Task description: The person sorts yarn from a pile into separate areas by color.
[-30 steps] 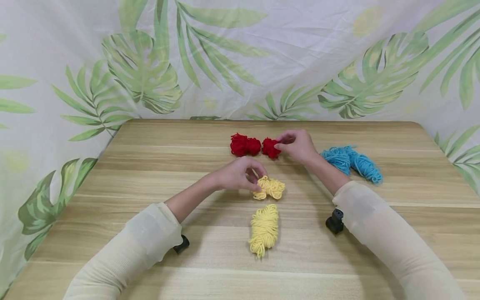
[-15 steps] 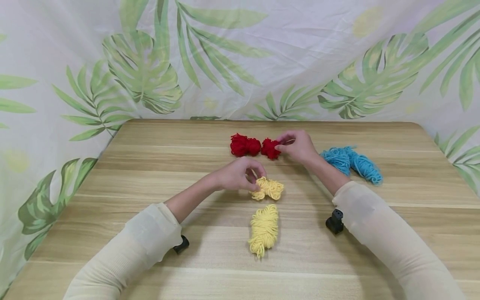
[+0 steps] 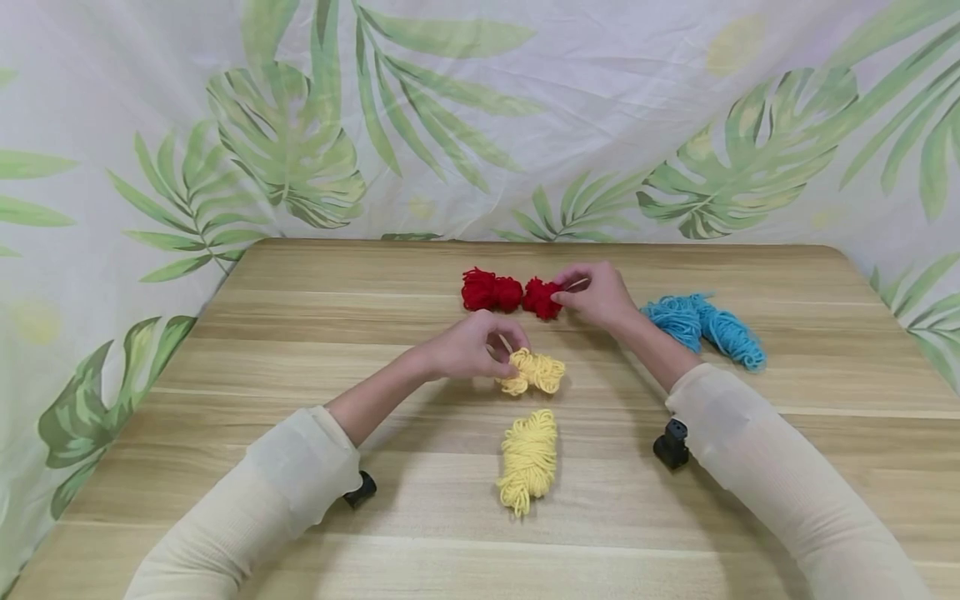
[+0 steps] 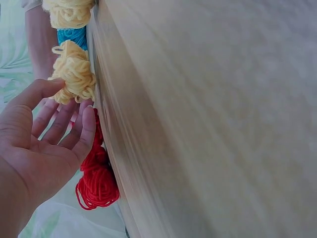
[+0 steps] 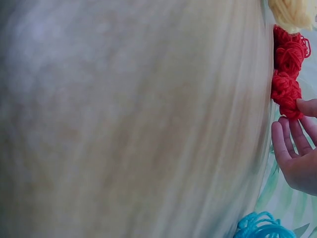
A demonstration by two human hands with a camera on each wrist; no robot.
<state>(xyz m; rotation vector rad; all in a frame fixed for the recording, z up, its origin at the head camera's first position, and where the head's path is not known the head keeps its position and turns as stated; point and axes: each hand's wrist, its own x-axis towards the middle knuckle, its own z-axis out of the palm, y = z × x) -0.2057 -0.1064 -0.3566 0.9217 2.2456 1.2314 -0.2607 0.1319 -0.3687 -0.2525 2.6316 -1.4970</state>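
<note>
My left hand (image 3: 474, 346) pinches one end of a small light-yellow yarn skein (image 3: 542, 373), near the middle of the table. In the left wrist view the thumb lies on this yarn (image 4: 73, 74) and the fingers reach behind it. Farther back, my right hand (image 3: 597, 293) pinches the right end of a small red yarn skein (image 3: 540, 298). The right wrist view has the thumb and fingertips at the end of the red yarn (image 5: 286, 91). Just left of it lies a longer red skein (image 3: 489, 291). A yellow skein (image 3: 528, 462) lies lengthwise in front of the left hand.
Blue yarn skeins (image 3: 705, 327) lie to the right, partly behind the right forearm. The wooden table (image 3: 300, 275) ends at a leaf-print cloth (image 3: 450, 125) hanging behind it. A black device (image 3: 671, 444) is at each sleeve's cuff.
My left hand has shifted the light-yellow skein slightly to the left, and it now appears a little higher in view. The right hand and its red skein have hardly moved.
</note>
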